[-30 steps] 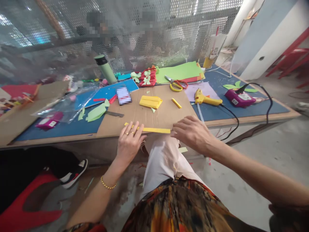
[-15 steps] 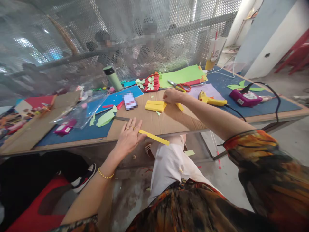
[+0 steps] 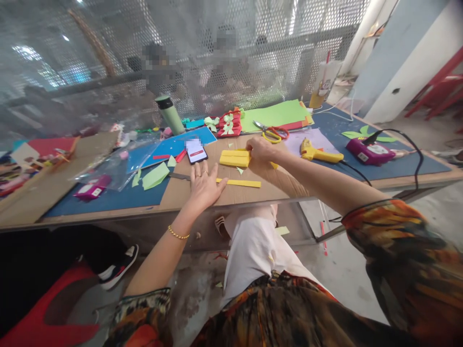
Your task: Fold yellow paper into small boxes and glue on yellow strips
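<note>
My left hand (image 3: 204,185) lies flat, fingers spread, on the brown cardboard (image 3: 289,187) near the table's front edge. From under it a narrow yellow strip (image 3: 240,183) runs to the right, and a thin dark grey strip-like piece (image 3: 180,177) shows on its left. My right hand (image 3: 259,148) is farther back, its fingers bent and closed at the right end of the folded yellow paper (image 3: 234,158). Its fingertips are partly hidden. Just beyond that hand lie scissors (image 3: 273,134) with red and yellow handles. A phone (image 3: 196,150) rests above my left fingertips.
A yellow glue gun (image 3: 320,153) and a purple power box (image 3: 371,152) with a black cable lie to the right. Green paper sheets (image 3: 277,114), a green bottle (image 3: 170,115) and a drink cup (image 3: 321,86) stand along the mesh. A purple box (image 3: 92,188) lies left.
My left hand has moved forward and right with the yellow strip, which now lies nearly level on the cardboard instead of overhanging the edge. The right hand stays at the folded yellow paper.
</note>
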The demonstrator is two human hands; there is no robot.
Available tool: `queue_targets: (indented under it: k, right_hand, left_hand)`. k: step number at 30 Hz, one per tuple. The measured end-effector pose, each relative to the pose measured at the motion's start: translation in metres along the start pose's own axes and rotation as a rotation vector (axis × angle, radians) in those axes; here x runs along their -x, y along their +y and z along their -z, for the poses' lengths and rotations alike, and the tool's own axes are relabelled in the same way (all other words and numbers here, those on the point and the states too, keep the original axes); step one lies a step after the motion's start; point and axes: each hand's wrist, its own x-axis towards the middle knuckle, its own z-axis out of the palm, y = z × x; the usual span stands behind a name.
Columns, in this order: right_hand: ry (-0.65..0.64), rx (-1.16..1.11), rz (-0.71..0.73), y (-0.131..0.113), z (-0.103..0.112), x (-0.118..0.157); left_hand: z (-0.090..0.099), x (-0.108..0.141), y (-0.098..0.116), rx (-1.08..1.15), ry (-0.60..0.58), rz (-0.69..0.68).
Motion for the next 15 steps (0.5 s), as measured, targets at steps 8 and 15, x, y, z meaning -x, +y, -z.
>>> queue_targets:
  k: [8,15]
  right_hand:
    - [0.176,-0.281,0.026,-0.004,0.02,0.002]
    - [0.325,-0.831,0.254,-0.034,0.064,0.03]
  left_hand:
    - [0.007,-0.041,-0.042,0.679,0.353,-0.089]
    - [0.055,-0.067,-0.024,1.338,0.046,-0.2]
